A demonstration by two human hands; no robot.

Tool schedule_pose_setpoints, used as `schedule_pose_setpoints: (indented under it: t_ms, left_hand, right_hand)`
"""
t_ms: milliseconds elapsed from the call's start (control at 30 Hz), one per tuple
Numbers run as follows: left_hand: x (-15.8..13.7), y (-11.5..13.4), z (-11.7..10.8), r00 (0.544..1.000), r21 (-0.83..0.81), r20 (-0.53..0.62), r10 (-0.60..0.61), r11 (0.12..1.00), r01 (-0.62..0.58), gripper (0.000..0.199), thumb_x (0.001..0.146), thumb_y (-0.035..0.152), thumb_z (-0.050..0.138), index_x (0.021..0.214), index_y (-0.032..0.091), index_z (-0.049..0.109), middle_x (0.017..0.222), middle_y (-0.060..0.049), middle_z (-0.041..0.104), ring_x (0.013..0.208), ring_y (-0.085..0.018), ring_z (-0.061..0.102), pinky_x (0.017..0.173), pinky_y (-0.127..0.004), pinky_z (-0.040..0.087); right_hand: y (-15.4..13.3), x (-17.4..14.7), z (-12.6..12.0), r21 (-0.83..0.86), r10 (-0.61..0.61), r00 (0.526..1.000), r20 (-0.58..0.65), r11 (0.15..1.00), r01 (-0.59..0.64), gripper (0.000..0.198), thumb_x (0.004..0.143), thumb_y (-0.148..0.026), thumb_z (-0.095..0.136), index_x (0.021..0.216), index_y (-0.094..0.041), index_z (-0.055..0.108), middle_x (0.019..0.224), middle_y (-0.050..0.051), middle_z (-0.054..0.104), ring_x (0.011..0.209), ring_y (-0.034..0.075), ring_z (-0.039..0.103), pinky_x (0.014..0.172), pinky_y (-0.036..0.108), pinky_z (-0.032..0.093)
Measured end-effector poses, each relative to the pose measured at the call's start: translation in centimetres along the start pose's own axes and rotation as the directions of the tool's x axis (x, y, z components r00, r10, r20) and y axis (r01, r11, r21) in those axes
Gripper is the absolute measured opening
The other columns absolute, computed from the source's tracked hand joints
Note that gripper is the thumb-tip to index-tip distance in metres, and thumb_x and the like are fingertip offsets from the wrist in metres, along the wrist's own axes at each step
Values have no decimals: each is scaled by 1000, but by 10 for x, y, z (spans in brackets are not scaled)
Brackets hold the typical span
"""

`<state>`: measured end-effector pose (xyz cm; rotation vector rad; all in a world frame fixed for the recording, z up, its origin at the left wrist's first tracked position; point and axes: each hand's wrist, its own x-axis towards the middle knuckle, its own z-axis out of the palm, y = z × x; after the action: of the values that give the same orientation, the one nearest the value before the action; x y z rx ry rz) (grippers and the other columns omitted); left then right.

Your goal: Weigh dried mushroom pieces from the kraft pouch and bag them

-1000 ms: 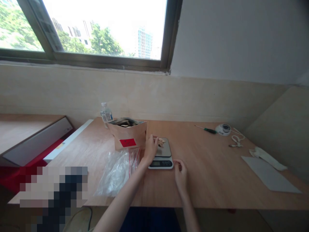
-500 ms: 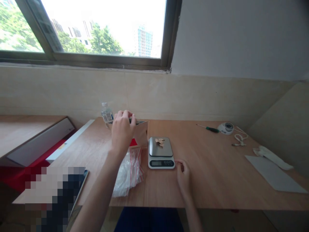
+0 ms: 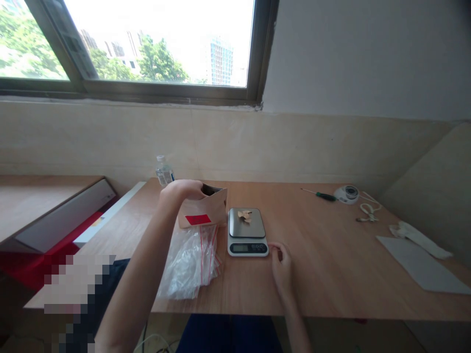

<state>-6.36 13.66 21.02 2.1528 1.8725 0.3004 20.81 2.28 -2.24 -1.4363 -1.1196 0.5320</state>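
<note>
My left hand [image 3: 187,189] reaches into the open top of a light brown paper bag [image 3: 218,208] with a red label; its fingers are hidden inside. Right of the bag stands a digital kitchen scale [image 3: 237,229] with a steel plate. Several thin, pale brown dried pieces [image 3: 244,216] lie on the plate. My right hand [image 3: 282,264] rests on the table at the scale's lower right corner, fingers curled in, with nothing visible in them and the fingertips close to the scale. Clear zip bags [image 3: 187,267] with red seal lines lie in front of the paper bag.
A clear bottle [image 3: 164,172] stands behind my left hand. Far right on the table [image 3: 324,274] are a green-handled screwdriver [image 3: 326,196], a white dome camera [image 3: 347,194] with its cable [image 3: 368,212], a grey sheet [image 3: 419,267] and white wrapping [image 3: 421,239]. A blurred-out patch [image 3: 73,284] covers the lower left.
My left hand has gone from above the paper bag, fingers apart, down into its opening. The bag's red label shows more fully. My right hand stays by the scale.
</note>
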Motion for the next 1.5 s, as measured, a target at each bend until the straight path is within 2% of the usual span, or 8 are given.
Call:
schedule_pose_setpoints:
  t_ms: [233, 567, 700, 800, 1000, 1167, 1400, 1500]
  left_hand:
    - [-7, 4, -9, 982, 53, 187, 33, 998, -43, 23, 61, 43, 58, 60, 23, 69, 65, -3, 67, 57, -18, 56, 53, -26, 37]
    - [-28, 1, -22, 957, -23, -133, 257, 965, -263, 29, 78, 44, 52, 75, 22, 70, 71, -1, 68, 65, -14, 57, 58, -23, 39]
    - [-46, 22, -22, 778, -30, -551, 301, 925, -380, 24, 83, 40, 52, 80, 22, 68, 84, -3, 69, 77, -15, 60, 72, -26, 43]
    - [-57, 51, 4, 690, -159, -669, 277, 853, -497, 23, 86, 41, 51, 82, 22, 66, 84, -2, 68, 77, -14, 60, 71, -24, 45]
    - [-35, 76, 118, 905, -433, -287, 313, 800, -415, 25, 88, 39, 48, 75, 20, 58, 73, -1, 65, 68, -14, 58, 64, -25, 44]
    - [-14, 63, 170, 926, -435, -278, 257, 826, -359, 21, 90, 32, 44, 79, 20, 58, 86, -6, 67, 81, -19, 61, 72, -29, 45]
    - [-38, 73, 123, 879, -376, -400, 260, 828, -416, 27, 94, 33, 35, 91, 21, 59, 100, -8, 62, 95, -18, 58, 85, -29, 42]
    - [-53, 69, 75, 677, -194, -722, 140, 899, -392, 28, 94, 33, 34, 87, 19, 58, 93, -7, 61, 93, -18, 57, 88, -30, 41]
  right_hand:
    - [-1, 1, 0, -6, -8, 1000, 8, 1000, 8, 21, 80, -33, 47, 76, -19, 62, 82, 7, 64, 81, 23, 58, 72, 34, 46]
    - [-5, 0, 1, -1, 11, 1000, 3, 1000, -11, 22, 81, -34, 47, 77, -19, 63, 83, 7, 64, 82, 23, 59, 73, 34, 46]
    - [-4, 0, 1, 9, 17, 1000, 5, 1000, -17, 22, 80, -35, 48, 76, -19, 63, 82, 7, 65, 81, 23, 59, 72, 34, 46]
    - [-2, 0, 1, 8, 3, 1000, 5, 1000, -3, 23, 81, -35, 47, 77, -19, 63, 83, 7, 65, 82, 23, 59, 73, 35, 46]
    - [-1, 1, 1, 7, 17, 1000, -17, 1000, -17, 23, 79, -36, 48, 75, -19, 63, 81, 7, 65, 79, 23, 59, 71, 34, 46]
    - [-1, 3, 3, 42, 21, 1000, -3, 999, -21, 25, 77, -39, 48, 74, -19, 63, 78, 8, 65, 78, 24, 61, 71, 35, 47]
    - [0, 1, 1, 22, 34, 999, 15, 999, -35, 26, 80, -40, 48, 77, -19, 63, 81, 8, 65, 81, 24, 60, 72, 34, 46]
    - [-1, 0, -1, -7, 15, 1000, 9, 1000, -15, 25, 81, -36, 47, 76, -19, 64, 82, 8, 65, 81, 23, 59, 72, 34, 45]
